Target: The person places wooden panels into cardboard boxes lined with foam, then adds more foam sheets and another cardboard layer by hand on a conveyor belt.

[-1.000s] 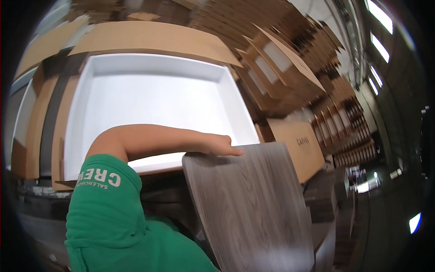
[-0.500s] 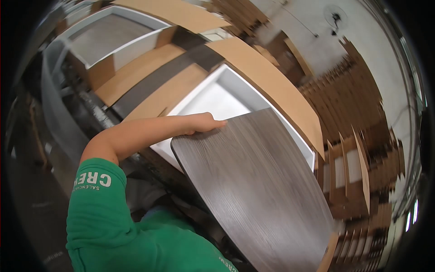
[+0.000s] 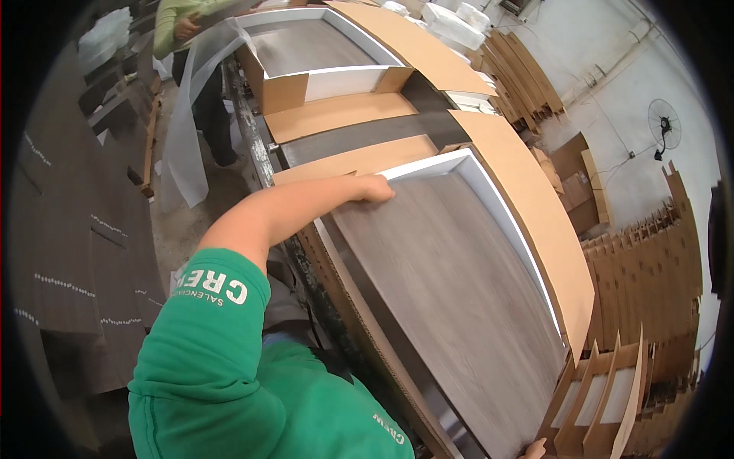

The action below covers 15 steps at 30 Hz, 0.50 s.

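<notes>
The grey wood-grain panel (image 3: 451,298) lies flat in the white-lined cardboard box (image 3: 527,229), filling the centre and lower right of the frame. The left hand (image 3: 373,188), at upper centre, curls over the panel's far corner, fingers closed on its edge. Only a tip of the right hand (image 3: 535,450) shows at the bottom edge beside the near end; I cannot tell its grip. The panel looks stiff, broad, fairly heavy and smooth-faced, so it is best held by 2 opposite edges.

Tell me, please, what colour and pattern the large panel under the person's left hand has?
Grey-brown wood grain on the panel, clearest in the head view.
</notes>
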Each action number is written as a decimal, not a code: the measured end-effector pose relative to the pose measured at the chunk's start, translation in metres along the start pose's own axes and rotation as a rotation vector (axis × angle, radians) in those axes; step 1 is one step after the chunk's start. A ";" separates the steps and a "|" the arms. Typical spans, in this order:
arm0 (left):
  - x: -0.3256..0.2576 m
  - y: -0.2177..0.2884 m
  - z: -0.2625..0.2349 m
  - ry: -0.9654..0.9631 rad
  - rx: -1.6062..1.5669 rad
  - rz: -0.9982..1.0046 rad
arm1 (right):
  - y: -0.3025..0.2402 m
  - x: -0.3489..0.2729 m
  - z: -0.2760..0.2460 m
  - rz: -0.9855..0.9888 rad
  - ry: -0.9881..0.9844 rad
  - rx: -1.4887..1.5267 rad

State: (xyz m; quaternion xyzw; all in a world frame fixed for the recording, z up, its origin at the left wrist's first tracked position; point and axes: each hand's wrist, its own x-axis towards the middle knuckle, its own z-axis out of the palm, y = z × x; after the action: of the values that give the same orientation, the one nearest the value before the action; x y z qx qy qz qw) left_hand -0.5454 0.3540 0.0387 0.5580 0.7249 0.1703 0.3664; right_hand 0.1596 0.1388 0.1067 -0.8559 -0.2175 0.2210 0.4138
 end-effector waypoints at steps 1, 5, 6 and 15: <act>0.018 -0.015 0.020 0.042 0.076 -0.016 | 0.015 0.028 0.009 -0.017 0.048 -0.159; 0.022 -0.044 0.050 0.049 0.216 -0.066 | 0.040 0.019 0.046 -0.286 -0.050 -0.560; 0.024 -0.053 0.057 0.066 0.309 -0.022 | 0.042 0.011 0.051 -0.322 -0.082 -0.584; 0.021 -0.021 0.094 -0.018 0.381 0.261 | 0.082 0.006 0.061 -0.365 -0.169 -0.586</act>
State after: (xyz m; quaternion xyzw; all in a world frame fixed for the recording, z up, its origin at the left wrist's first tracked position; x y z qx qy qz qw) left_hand -0.4945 0.3522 -0.0455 0.7074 0.6625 0.0715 0.2356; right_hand 0.1466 0.1331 0.0051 -0.8641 -0.4543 0.1419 0.1639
